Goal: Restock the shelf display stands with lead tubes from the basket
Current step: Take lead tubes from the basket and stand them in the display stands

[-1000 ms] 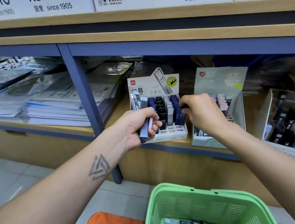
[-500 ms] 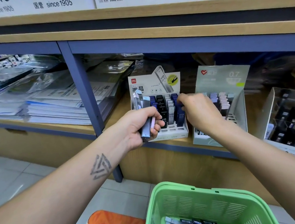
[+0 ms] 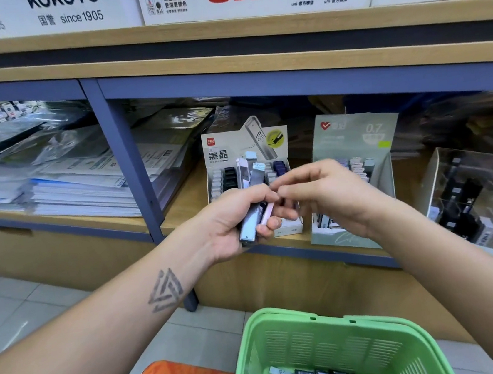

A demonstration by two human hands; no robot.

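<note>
1. A bunch of lead tubes [image 3: 251, 198] stands fanned in the left hand [image 3: 236, 218], whose fingers are curled round them; the tubes are grey, white and one pink, their tops rising above the fist.
2. The right hand [image 3: 329, 196] meets the left just beside the bunch, thumb and forefinger pressed together at the tubes; whether they actually pinch one I cannot tell.
3. Both hands are held in front of the white display stand [image 3: 219, 147] on the shelf, which has rows of dark and pale tubes in its slots.
4. Just to its right stands a pale green display stand [image 3: 352, 131] marked 0.7, also with tubes in it.
5. Further right is a clear plastic box [image 3: 484, 178] with dark packets.
6. Below, the green basket [image 3: 321, 341] holds more loose tubes at its bottom.
7. Stacks of paper in plastic sleeves [image 3: 69, 182] fill the shelf bay to the left.
</note>
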